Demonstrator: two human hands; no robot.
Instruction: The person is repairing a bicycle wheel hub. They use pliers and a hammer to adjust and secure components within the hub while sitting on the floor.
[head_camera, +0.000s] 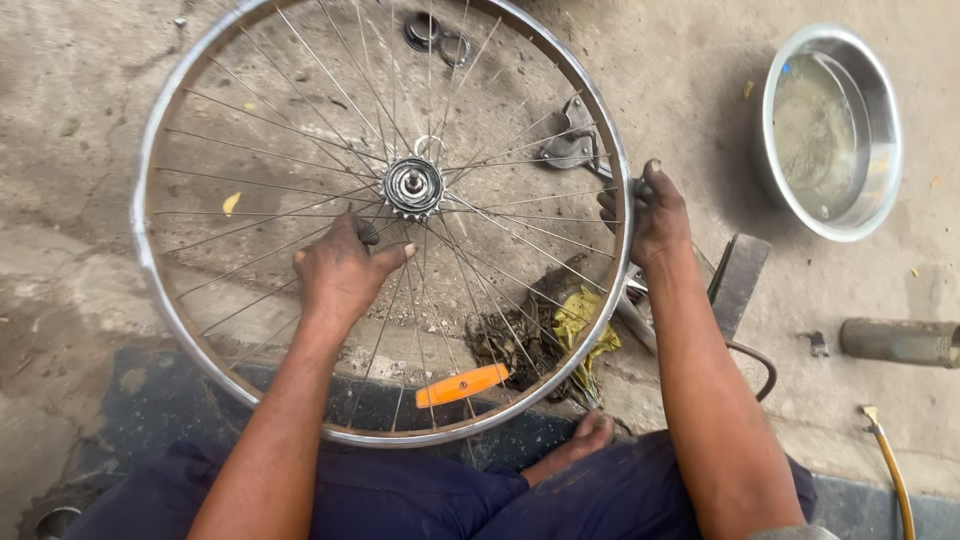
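- The floor (90, 290) is rough grey concrete, stained and dusty, with a darker patch near the bottom edge.
- A round shiny steel basin (884, 150) holding murky water stands at the upper right.
- A grey metal pipe end (900, 342) lies at the right edge, with a small dark metal piece (817, 344) just beside it.
- A yellow hose with a metal tip (890, 465) lies in the lower right corner.
- Two dark metal rings (437, 38) lie touching at the top.
- A crumpled yellow rag (580, 325) rests beside a dark tangled clump (515, 340).
- A dark flat metal bar (738, 280) lies tilted near the middle right.
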